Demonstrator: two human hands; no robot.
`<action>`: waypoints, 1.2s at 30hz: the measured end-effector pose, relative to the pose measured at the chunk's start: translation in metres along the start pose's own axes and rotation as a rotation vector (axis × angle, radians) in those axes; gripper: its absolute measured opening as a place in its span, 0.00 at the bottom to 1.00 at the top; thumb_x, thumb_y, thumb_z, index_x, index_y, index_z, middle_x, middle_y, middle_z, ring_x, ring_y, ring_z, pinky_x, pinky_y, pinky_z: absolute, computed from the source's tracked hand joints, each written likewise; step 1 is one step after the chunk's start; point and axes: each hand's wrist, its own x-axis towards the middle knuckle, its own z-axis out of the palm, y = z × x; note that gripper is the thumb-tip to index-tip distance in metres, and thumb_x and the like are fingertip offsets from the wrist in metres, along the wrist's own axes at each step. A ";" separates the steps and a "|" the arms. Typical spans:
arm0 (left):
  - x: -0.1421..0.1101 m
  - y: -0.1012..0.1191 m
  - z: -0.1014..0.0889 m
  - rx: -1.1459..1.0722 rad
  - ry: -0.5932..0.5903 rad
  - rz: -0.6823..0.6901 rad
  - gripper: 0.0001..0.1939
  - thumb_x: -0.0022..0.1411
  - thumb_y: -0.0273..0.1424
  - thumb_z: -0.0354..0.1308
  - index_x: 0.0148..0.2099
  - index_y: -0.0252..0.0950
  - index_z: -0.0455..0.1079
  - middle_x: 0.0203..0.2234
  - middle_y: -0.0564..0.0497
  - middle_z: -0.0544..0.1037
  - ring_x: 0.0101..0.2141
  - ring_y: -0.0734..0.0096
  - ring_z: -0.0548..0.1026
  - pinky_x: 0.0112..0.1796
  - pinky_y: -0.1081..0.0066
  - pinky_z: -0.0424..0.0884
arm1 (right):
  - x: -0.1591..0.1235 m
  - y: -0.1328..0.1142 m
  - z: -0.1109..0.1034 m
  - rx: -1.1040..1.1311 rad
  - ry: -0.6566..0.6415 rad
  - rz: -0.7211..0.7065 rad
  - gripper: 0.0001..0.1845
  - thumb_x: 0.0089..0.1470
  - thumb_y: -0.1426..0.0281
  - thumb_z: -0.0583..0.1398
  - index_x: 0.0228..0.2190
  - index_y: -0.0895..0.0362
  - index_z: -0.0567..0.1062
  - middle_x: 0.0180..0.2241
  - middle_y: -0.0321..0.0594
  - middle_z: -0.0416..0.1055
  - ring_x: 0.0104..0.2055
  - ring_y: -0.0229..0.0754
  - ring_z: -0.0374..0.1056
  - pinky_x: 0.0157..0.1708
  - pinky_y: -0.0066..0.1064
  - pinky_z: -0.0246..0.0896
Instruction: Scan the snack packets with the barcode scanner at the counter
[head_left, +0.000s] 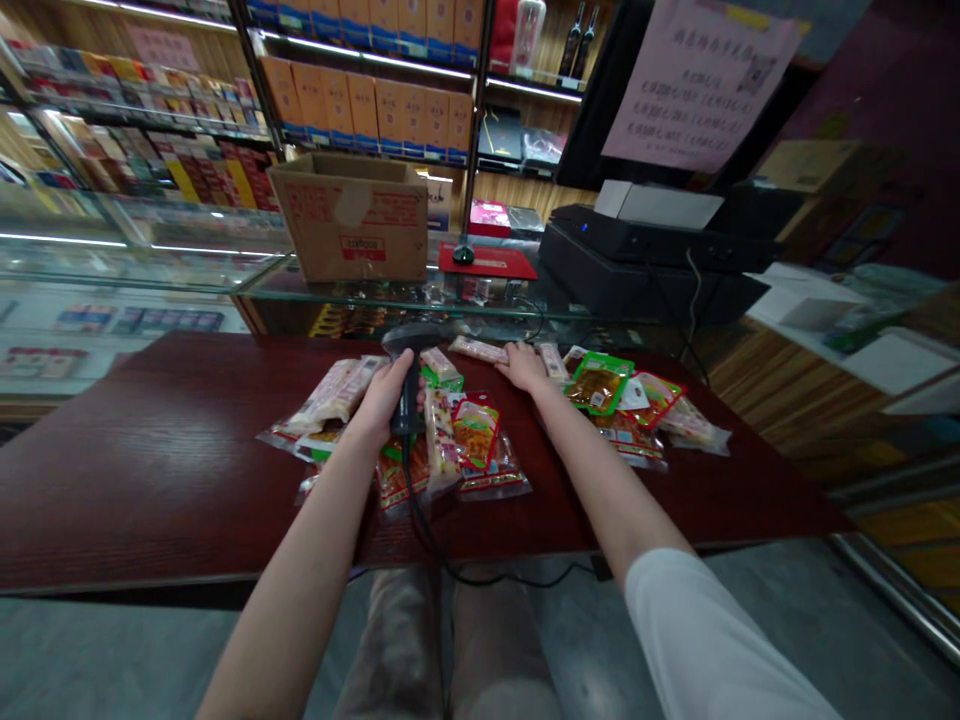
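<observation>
My left hand [388, 395] is wrapped round the handle of a black barcode scanner [409, 385], its head pointing away from me over the snack packets. From the handle a black cable runs down past the table edge. My right hand [523, 366] reaches to the back of the table, its fingers at the end of a pale wrapped snack bar [478, 349]; whether they grip it I cannot tell. Below the scanner lie a red-and-green snack packet [477, 432] and a long clear-wrapped bar [441, 430]. A green snack packet [600, 382] lies right of my right hand.
The packets lie in loose heaps on a dark red table [150, 450]. Behind it, a glass counter carries an open cardboard box [360, 225], a red pad [491, 262] and a black machine [652, 245]. Shelves with orange boxes [375, 110] stand further back.
</observation>
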 end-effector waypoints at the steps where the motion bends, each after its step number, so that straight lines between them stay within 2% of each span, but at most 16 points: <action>1: 0.000 0.000 0.000 -0.001 0.002 -0.005 0.16 0.63 0.43 0.60 0.37 0.35 0.67 0.20 0.56 0.70 0.16 0.78 0.67 0.17 0.76 0.64 | -0.004 0.007 -0.002 -0.014 0.017 0.009 0.17 0.59 0.64 0.61 0.48 0.59 0.71 0.53 0.57 0.69 0.56 0.56 0.66 0.54 0.45 0.61; 7: -0.002 0.000 0.000 -0.018 -0.039 -0.004 0.16 0.62 0.43 0.61 0.38 0.34 0.67 0.21 0.56 0.70 0.16 0.79 0.67 0.17 0.77 0.64 | -0.029 0.053 -0.018 -0.053 0.098 0.150 0.20 0.62 0.58 0.58 0.49 0.59 0.71 0.51 0.55 0.70 0.54 0.56 0.68 0.50 0.40 0.62; 11: 0.000 -0.001 0.000 -0.012 -0.047 -0.008 0.17 0.61 0.44 0.62 0.39 0.34 0.67 0.20 0.56 0.70 0.16 0.79 0.66 0.17 0.77 0.63 | -0.036 0.068 -0.028 -0.018 0.092 0.173 0.19 0.61 0.59 0.58 0.47 0.60 0.72 0.49 0.54 0.71 0.51 0.54 0.69 0.49 0.40 0.62; 13: 0.000 -0.001 0.001 -0.005 -0.037 -0.013 0.18 0.60 0.44 0.62 0.39 0.34 0.67 0.20 0.56 0.70 0.15 0.78 0.66 0.16 0.77 0.63 | -0.040 0.067 -0.032 0.050 0.113 0.105 0.16 0.60 0.62 0.59 0.46 0.60 0.72 0.48 0.53 0.72 0.50 0.53 0.69 0.49 0.38 0.62; 15: -0.002 0.000 0.002 0.001 -0.054 -0.015 0.18 0.60 0.45 0.63 0.38 0.34 0.67 0.20 0.56 0.70 0.15 0.78 0.66 0.16 0.77 0.63 | -0.046 0.062 -0.034 0.133 0.201 -0.004 0.15 0.58 0.67 0.60 0.45 0.60 0.72 0.47 0.51 0.72 0.50 0.51 0.68 0.50 0.38 0.62; 19: -0.007 -0.001 0.003 0.074 -0.191 -0.070 0.24 0.56 0.51 0.64 0.35 0.35 0.66 0.20 0.55 0.70 0.15 0.78 0.65 0.16 0.76 0.63 | -0.069 0.047 -0.032 0.222 0.420 -0.208 0.14 0.56 0.71 0.60 0.45 0.59 0.72 0.45 0.50 0.72 0.50 0.52 0.68 0.52 0.40 0.62; 22: -0.011 -0.004 0.005 0.168 -0.287 -0.119 0.30 0.50 0.57 0.65 0.32 0.35 0.65 0.19 0.55 0.70 0.15 0.78 0.65 0.16 0.76 0.63 | -0.088 0.040 -0.026 0.194 0.513 -0.257 0.16 0.55 0.72 0.60 0.46 0.58 0.72 0.46 0.51 0.73 0.50 0.54 0.68 0.53 0.43 0.63; 27: -0.015 -0.008 0.010 0.272 -0.341 -0.084 0.34 0.45 0.62 0.65 0.32 0.35 0.63 0.19 0.55 0.70 0.16 0.78 0.65 0.17 0.76 0.62 | -0.101 0.039 -0.023 0.130 0.508 -0.266 0.15 0.55 0.71 0.60 0.46 0.57 0.73 0.46 0.49 0.75 0.50 0.55 0.70 0.52 0.45 0.63; 36: -0.011 -0.015 0.008 0.214 -0.377 -0.068 0.28 0.53 0.57 0.63 0.33 0.34 0.66 0.18 0.55 0.69 0.15 0.77 0.65 0.16 0.75 0.62 | -0.107 0.035 -0.025 0.106 0.485 -0.270 0.15 0.57 0.68 0.60 0.46 0.57 0.74 0.47 0.47 0.77 0.52 0.52 0.70 0.57 0.44 0.53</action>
